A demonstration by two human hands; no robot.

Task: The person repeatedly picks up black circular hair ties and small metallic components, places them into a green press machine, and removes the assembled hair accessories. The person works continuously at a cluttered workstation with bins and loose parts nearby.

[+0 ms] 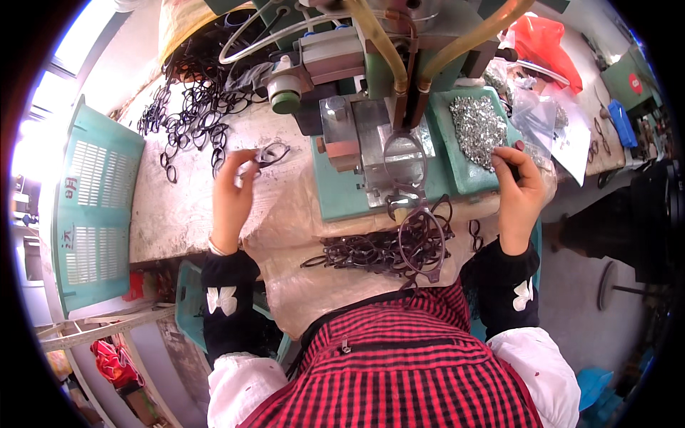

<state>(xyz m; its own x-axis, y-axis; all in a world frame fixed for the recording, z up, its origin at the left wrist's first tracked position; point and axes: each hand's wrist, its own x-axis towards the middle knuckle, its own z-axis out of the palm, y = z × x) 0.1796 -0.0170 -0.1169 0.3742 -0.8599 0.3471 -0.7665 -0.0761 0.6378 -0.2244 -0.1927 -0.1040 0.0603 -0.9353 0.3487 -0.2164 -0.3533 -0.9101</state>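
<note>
Our left hand [232, 189] grasping an eyeglass frame [271, 153] far left, our right hand [519, 194] pinching into metal parts [477, 128], machine [371, 107] between

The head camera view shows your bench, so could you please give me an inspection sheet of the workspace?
Surface: worktable under worn pale plastic sheeting.
Job's things: dark eyeglass frame in the left hand's grip; heap of small silvery metal parts on a green tray; green press machine in the middle.
Clutter: loose dark frames piled at far left; more frames at the near edge; red plastic bag.
Grippers: left hand pinches the frame; right hand pinches something small beside the tray, too small to tell.
Cables: yellowish hoses on the machine.
Surroundings: green slotted crate on the left; floor on the right.
</note>
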